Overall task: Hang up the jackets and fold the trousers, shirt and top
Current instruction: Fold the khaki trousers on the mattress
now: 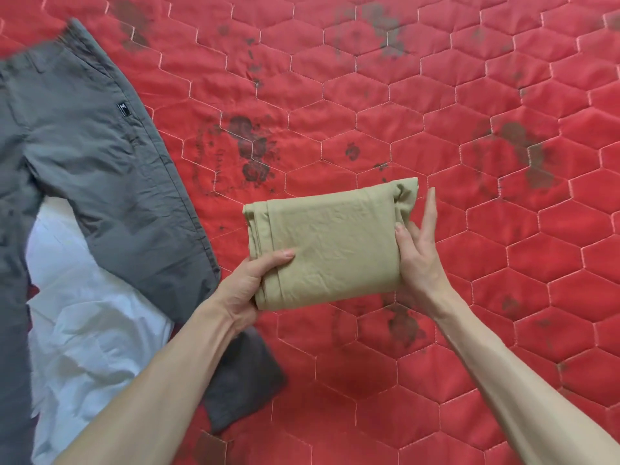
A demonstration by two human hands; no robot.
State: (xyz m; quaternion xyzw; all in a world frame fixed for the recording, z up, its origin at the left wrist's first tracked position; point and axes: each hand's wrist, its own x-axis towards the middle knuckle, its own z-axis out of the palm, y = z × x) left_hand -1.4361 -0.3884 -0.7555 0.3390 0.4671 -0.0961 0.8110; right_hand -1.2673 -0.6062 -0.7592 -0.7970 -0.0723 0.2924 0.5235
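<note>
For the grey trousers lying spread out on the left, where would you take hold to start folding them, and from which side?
Probably at the waistband of the grey trousers, coming from its open far-right corner. They lie flat, legs spread over a white garment, on the red quilt. Both hands are busy: left hand and right hand hold the folded beige garment.

Bedroom: red quilted bedspread
</note>
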